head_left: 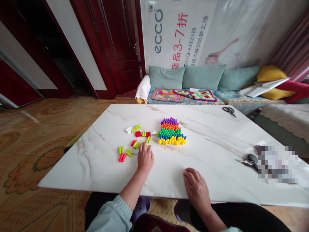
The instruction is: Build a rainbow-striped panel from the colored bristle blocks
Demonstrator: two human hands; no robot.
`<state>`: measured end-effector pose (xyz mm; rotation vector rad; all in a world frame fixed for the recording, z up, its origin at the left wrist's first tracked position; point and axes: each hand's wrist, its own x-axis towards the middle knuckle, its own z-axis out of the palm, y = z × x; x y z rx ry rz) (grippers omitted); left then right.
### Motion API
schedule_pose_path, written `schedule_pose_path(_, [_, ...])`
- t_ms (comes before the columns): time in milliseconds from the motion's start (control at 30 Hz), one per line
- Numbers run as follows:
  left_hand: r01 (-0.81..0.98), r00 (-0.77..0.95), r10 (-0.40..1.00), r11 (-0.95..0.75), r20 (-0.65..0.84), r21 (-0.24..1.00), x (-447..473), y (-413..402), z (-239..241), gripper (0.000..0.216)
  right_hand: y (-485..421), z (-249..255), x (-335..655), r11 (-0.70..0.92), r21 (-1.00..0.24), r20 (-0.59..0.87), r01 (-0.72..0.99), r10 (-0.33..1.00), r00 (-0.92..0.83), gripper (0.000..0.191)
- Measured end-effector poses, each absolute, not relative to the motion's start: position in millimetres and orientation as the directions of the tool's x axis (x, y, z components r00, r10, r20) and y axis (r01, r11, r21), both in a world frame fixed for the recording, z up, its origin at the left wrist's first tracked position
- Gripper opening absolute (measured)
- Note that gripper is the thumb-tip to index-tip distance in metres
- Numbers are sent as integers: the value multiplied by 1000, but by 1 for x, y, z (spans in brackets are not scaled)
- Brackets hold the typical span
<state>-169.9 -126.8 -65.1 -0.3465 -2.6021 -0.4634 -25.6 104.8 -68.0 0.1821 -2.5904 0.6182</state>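
Observation:
My left hand (145, 158) reaches over the table to a loose scatter of small plastic pieces, its fingers slightly bent and apart. Beside its fingertips lie yellow-green pieces (136, 144) and a whitish one; the fingers partly hide what is under them. Red pieces (122, 157) sit further left in a small row. To the right of that hand is a block of capsule-shaped pieces (171, 132), banded purple, orange, green, blue and yellow. My right hand (196, 187) rests near the table's front edge, fingers loosely extended, holding nothing visible.
The white marbled table (212, 129) carries black-handled scissors (229, 111) at the far right. Another dark-handled cutting tool (251, 162) lies at right beside a blurred item (277, 164). Behind stands a sofa with green cushions (202, 77).

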Motion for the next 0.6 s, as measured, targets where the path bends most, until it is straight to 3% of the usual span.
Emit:
schedule_pose_path(267, [467,-838,265,801,477,375,-166,-128,-60,20,104,-73,-26,897,-375,515,-234,-8,-857,12])
schedule_pose_path(433, [341,-914,209,860,347,379,-168,-123,-52,26,102,-72,-26,906,-360,541,-223,9,-841,12])
schedule_pose_path(600, [271,-959,210,884,192,381,-159,-120,-38,15,106,-73,-28,889,-409,526,-207,44,-850,13])
